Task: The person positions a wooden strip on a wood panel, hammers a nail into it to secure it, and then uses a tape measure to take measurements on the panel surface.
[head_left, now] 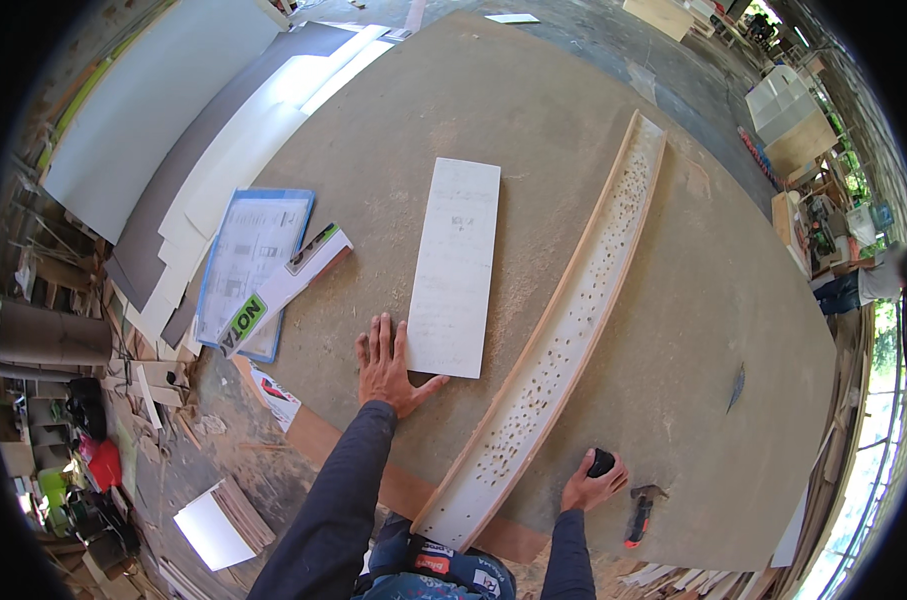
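My left hand (386, 362) lies flat with fingers spread on a large brown board (533, 140), its thumb touching the near corner of a white rectangular panel (454, 266). My right hand (593, 482) is closed around a small black object (600, 462) on the board. Between my hands runs a long, shallow wooden tray-like piece (563, 335) with raised wooden edges and a white face dotted with several holes. A hammer with a red and black handle (640, 512) lies just right of my right hand.
A blue-edged sheet (245, 262) and a long printed white box (285, 288) lie at the board's left edge. Grey and white panels (203, 130) are stacked further left. Wood offcuts and clutter cover the floor at lower left. White cabinets (788, 120) stand at far right.
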A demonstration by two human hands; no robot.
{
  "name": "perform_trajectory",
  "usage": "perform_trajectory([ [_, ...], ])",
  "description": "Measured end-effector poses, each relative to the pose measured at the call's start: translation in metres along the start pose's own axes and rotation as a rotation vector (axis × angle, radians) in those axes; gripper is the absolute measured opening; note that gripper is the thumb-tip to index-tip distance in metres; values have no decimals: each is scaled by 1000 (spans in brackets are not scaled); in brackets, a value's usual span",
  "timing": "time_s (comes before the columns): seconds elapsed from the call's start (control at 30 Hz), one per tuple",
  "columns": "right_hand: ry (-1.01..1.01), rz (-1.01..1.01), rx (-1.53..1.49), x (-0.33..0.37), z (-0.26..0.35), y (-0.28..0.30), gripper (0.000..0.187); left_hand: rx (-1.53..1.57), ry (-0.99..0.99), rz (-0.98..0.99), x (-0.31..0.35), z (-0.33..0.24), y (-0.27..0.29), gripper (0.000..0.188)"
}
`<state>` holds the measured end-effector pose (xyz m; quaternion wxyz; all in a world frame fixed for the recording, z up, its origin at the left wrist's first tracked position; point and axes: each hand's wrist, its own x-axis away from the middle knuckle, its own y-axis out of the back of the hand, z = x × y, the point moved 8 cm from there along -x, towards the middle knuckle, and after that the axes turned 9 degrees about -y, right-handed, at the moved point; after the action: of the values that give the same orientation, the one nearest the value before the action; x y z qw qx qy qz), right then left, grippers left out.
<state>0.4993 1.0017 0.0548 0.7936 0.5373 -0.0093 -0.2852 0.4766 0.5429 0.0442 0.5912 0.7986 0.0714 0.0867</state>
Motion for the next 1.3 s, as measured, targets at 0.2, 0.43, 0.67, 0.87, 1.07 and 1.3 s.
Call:
perform_trajectory([
  [0.2,1,-13,8,0,1,2,48,5,11,12,-1,-1,0,125],
  [0.43,-13,1,22,0,-2,-1,50,-14,16,26,-1,-1,0,125],
  [0.67,-8,-2,26,0,-3,-1,51,0,20,35,-1,0,-2,126],
  [0.87,0,-12,23,0,-2,0,50,-9,15,28,0,0,-2,126],
  [1.07,-2,-13,20,0,-2,0,50,-17,13,30,0,0,-3,126],
  [1.3,-3,-25,12,0,1,1,47,-12,15,27,0,0,-2,125],
])
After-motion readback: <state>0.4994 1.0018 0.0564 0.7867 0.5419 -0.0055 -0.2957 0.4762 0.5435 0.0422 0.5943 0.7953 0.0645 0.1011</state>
